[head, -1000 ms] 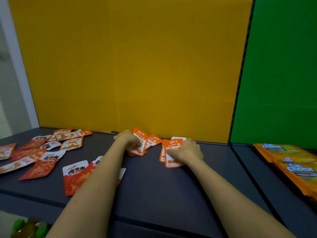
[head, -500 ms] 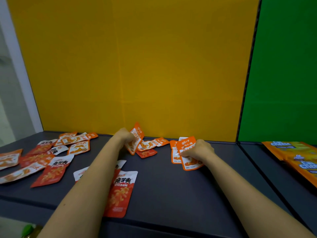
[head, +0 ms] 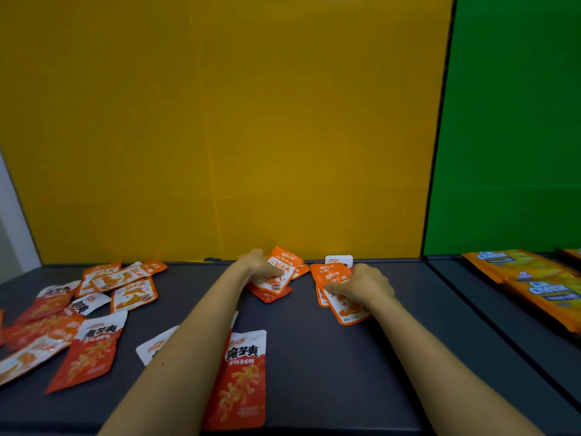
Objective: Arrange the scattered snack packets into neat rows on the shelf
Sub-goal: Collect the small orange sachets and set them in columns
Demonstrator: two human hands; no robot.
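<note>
At the left end of the shelf [head: 314,357] you have a loose heap of orange and red snack packets [head: 103,294], overlapping at all angles from the back edge to the front edge. A long red packet [head: 88,354] lies slanted on the heap's right side, near the front edge. Just right of it a white-topped packet [head: 154,346] pokes out from under your left forearm. On the forearm's other side a tall red packet [head: 242,379] lies flat with its lower end at the front edge. Your left hand [head: 261,265] is near the back edge, about midway along the shelf. Its fingers are curled round a small orange-and-white packet [head: 281,273] whose top points toward the yellow back panel [head: 220,121]. Whether that packet is lifted clear of the shelf cannot be told. A small red packet [head: 270,296] sticks out from beneath it toward the front. Just to the right, your right hand [head: 361,286] has its fingers curled down over a fanned stack of orange packets [head: 333,275], gripping them. The lowest packet of the stack [head: 349,313] juts out toward the front edge. Behind the stack a white packet [head: 339,260] stands against the back edge. Past the black divider [head: 437,152], before the green panel [head: 518,121], yellow-orange Cal Cheese packs [head: 540,278] lie on the neighbouring shelf.
</note>
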